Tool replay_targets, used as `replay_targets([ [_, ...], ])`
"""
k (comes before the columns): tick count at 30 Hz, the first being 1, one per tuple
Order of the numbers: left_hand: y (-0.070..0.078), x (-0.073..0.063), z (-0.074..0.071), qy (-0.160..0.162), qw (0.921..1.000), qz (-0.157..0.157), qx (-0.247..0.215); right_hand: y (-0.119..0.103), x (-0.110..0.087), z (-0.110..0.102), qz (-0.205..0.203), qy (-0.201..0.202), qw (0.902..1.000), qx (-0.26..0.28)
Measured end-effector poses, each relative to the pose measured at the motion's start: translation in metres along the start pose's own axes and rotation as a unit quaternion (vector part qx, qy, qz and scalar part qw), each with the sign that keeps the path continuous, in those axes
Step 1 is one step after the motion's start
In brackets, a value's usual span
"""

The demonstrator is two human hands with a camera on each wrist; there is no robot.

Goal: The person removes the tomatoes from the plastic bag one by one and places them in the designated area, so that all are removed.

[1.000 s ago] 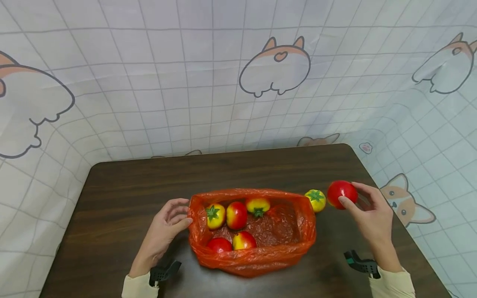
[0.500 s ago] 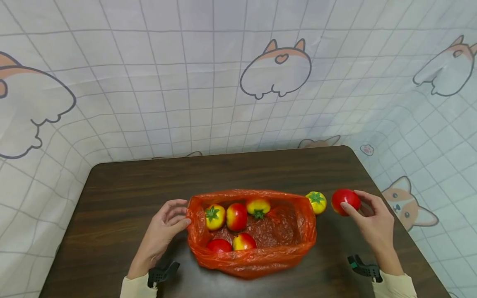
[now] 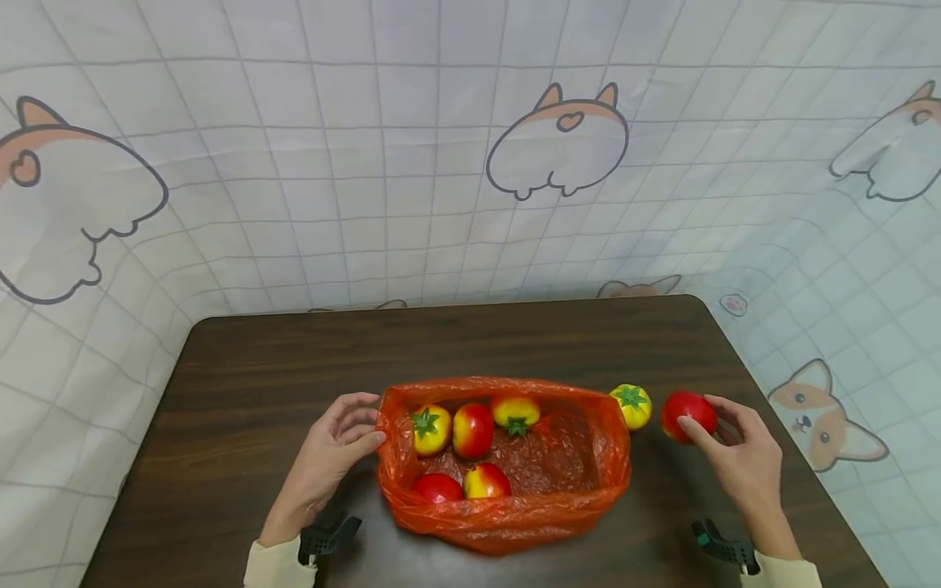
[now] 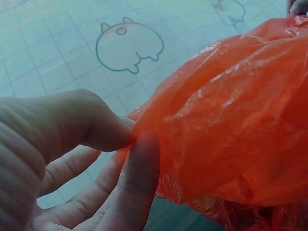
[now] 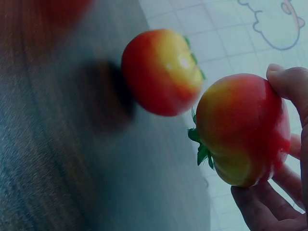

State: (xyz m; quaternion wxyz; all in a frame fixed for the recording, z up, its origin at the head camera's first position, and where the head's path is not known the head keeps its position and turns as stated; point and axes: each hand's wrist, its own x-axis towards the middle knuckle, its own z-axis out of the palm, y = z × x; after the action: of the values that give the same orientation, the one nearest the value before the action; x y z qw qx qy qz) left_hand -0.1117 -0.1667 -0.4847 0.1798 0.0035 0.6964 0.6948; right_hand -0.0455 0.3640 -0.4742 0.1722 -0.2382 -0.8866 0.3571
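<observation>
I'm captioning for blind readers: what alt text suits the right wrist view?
The right hand holds a red-and-yellow fruit with green leaves. Left of it, a similar fruit rests on a dark table; pale gridded backdrop behind.

White gridded backdrop [image 3: 412, 196], dark table [image 3: 279, 351]

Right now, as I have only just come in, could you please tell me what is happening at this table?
A person's left hand pinches the left edge of an open red plastic bag, where five red and yellow fruits can be seen. The right hand holds a red and yellow tomato outside the bag. Another tomato sits on the table, between that hand and the bag.
</observation>
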Motion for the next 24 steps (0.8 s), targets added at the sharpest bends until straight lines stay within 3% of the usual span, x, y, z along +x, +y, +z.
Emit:
replay_targets([
  [13, -0.003, 0.001, -0.002, -0.001, 1.0000, 0.002, -0.009, 0.019, 0.002, 0.013, 0.009, -0.020, 0.9993, -0.030],
  [24, 0.001, -0.001, -0.001, 0.010, 0.9999, -0.011, 0.000, 0.030, 0.000, 0.024, -0.020, -0.029, 0.9988, -0.034],
])
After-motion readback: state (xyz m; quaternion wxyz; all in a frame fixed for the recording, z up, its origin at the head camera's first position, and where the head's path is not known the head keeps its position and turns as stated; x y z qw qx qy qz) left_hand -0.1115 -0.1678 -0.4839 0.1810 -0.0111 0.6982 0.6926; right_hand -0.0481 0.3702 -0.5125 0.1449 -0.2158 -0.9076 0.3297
